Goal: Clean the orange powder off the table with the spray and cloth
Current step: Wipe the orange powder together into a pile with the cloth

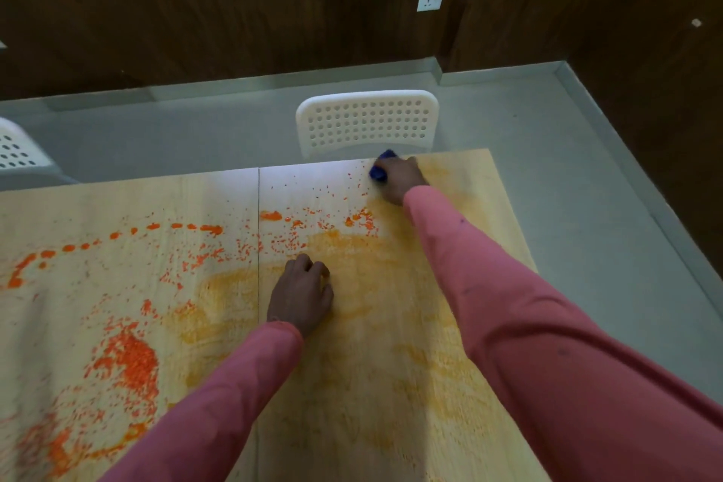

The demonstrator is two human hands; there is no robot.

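Orange powder (129, 364) lies thick over the left half of the light wooden table (489, 207), with dotted trails and specks toward the middle. The right half carries pale orange smears (352, 246). My right hand (401, 178) reaches to the far edge and grips a blue cloth (381, 168), pressing it on the tabletop. My left hand (303, 292) rests on the table near the centre seam, its fingers curled under and holding nothing. No spray bottle is in view.
A white perforated chair (367, 123) stands behind the far edge, just beyond the cloth. Part of another white chair (15, 153) shows at the far left. Grey floor (587, 168) and dark wooden walls surround the table.
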